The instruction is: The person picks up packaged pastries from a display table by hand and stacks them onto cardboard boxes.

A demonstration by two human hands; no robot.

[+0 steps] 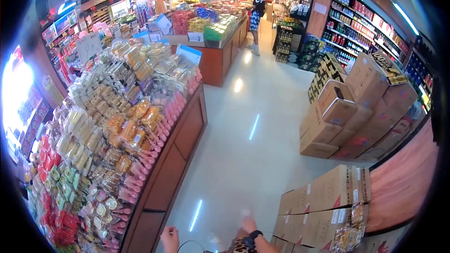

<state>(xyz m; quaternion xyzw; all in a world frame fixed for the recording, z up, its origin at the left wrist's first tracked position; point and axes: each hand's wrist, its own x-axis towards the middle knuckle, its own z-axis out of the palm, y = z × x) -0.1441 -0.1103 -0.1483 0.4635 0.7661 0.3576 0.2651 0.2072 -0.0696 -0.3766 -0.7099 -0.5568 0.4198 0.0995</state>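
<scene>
My left hand (169,240) is low in the view, beside the wooden base of the snack display (164,192). Its fingers are curled together and nothing shows in them. My right hand (248,225), with a dark watch (255,234) on the wrist, reaches forward over the pale floor. Motion smears its fingers, so I cannot tell what they hold, if anything. A thin dark cable (190,241) curves between my hands. Nearest to my left hand are wrapped snacks (110,204) heaped on the display. Stacked cartons (307,201) stand to the right of my right hand.
A glossy tiled floor (229,150) runs ahead between the displays. More cartons (361,117) are piled at right, before drink shelves (361,23). A second goods counter (215,65) stands farther on, with a person (256,14) beside it. A price sign (88,47) rises at left.
</scene>
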